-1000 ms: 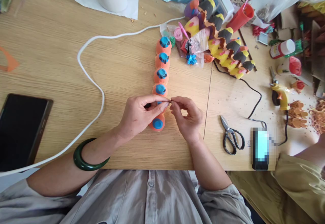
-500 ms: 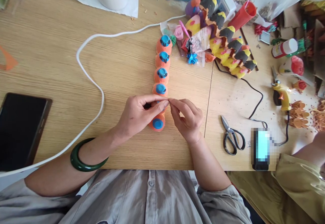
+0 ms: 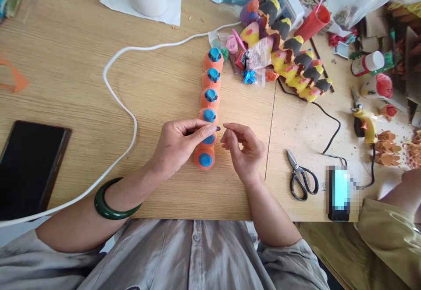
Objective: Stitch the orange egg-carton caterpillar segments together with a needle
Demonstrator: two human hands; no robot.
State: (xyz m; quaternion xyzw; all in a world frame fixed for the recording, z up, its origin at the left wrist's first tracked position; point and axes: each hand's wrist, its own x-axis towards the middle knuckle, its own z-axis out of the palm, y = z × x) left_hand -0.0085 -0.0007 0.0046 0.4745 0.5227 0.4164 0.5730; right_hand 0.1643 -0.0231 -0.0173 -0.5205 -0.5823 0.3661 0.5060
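Observation:
My left hand (image 3: 184, 143) is closed in a pinch, with a small black strip of clay-like material (image 3: 218, 128) sticking out from between thumb and index finger. It hovers over an orange bumpy strip (image 3: 210, 101), which resembles a row of egg-carton cups and lies lengthwise away from me. Each bump carries a blue round patch (image 3: 205, 160); the farther patches also bear small black marks. To the right of the strip, my right hand (image 3: 242, 150) has its index finger and thumb parted, with nothing visible between them and the other fingers curled.
Black-handled scissors (image 3: 301, 175) and a phone (image 3: 338, 198) lie on the right. Painted yellow and black egg-carton pieces (image 3: 296, 58) stand behind, beside a red cup (image 3: 314, 22). A white cable (image 3: 120, 101) crosses the left side near a dark tablet (image 3: 31, 167). Another person's arm (image 3: 403, 193) rests at far right.
My right hand has parted from the left hand's fingertips, and its index finger and thumb have spread. The black piece now shows at the left fingertips.

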